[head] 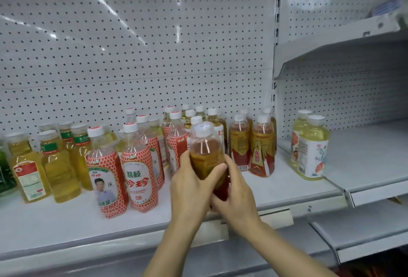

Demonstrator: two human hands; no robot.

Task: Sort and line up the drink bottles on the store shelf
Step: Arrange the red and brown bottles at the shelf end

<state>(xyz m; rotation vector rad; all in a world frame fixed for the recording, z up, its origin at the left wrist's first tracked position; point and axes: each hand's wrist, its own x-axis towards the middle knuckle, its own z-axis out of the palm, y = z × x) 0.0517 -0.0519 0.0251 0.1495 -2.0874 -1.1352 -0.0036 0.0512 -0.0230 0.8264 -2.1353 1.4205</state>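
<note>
Both my hands grip one amber drink bottle [205, 153] with a clear cap and a gold-and-red label, near the front of the white shelf [66, 221]. My left hand [192, 186] wraps its left side, thumb across the label. My right hand [236, 195] holds its right side and base. Right of it stand matching amber bottles [262, 151]. To the left are red-and-white lychee bottles [139, 175], then yellow-green tea bottles [59, 170]. Behind are several white-capped bottles [194, 117].
Two pale yellow bottles with floral labels [311, 151] stand on the neighbouring shelf section at the right. A white pegboard back wall [136, 45] rises behind. A tilted upper shelf [344, 40] hangs at the upper right. A green object [5, 175] sits at the far left edge.
</note>
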